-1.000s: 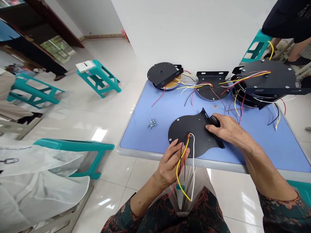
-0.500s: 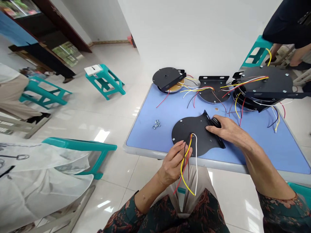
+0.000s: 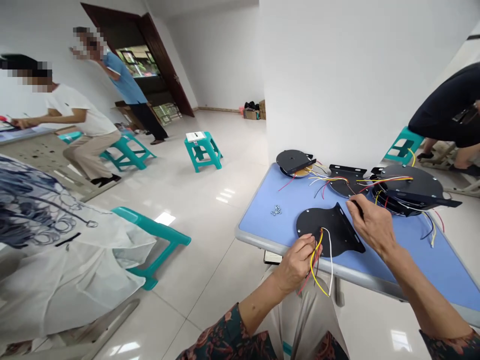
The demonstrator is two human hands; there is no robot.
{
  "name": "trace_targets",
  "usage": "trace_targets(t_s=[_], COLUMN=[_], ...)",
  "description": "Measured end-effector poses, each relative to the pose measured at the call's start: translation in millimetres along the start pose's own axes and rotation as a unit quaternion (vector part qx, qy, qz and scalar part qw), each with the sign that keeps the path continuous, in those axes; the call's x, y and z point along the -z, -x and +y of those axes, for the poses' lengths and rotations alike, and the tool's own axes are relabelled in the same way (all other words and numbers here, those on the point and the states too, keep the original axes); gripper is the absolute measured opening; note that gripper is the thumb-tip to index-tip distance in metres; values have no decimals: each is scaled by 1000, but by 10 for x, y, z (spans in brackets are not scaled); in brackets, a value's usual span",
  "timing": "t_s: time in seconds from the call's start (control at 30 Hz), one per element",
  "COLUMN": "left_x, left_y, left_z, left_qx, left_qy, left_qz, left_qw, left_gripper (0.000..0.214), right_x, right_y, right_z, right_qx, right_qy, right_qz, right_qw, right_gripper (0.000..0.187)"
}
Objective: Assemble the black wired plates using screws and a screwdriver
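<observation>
Your left hand [image 3: 296,265] clenches the coloured wires [image 3: 318,265] from one of four black plates [image 3: 311,225]; your right hand's [image 3: 371,230] grip is unclear.

Left hand [image 3: 296,265] is held low, fingers curled inward; right hand [image 3: 371,231] is raised further forward, fingertips [image 3: 354,200] pinched together and angled down; right arm [image 3: 416,290] is extended from lower right; forearms are left bare beyond dark floral sleeves [image 3: 228,332]
</observation>
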State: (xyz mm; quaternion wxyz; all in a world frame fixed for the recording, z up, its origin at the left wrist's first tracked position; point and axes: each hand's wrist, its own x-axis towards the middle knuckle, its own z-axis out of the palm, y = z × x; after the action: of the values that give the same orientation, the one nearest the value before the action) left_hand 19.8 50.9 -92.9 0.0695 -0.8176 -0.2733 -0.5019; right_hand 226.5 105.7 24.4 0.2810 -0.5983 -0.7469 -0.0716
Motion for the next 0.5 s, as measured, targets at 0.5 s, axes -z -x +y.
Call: trace_targets(t_s=[0.5], left_x=[-71], left_y=[22], left_z=[-29], left_qx=[-7], left_qy=[-23], left_qz=[-83], left_qw=[996], left_gripper=[21], right_x=[-576], right_y=[-676], right_z=[-1190], right_qx=[144], right_qy=[51], right_qz=[-308], right_qw=[939], right_gripper=[20])
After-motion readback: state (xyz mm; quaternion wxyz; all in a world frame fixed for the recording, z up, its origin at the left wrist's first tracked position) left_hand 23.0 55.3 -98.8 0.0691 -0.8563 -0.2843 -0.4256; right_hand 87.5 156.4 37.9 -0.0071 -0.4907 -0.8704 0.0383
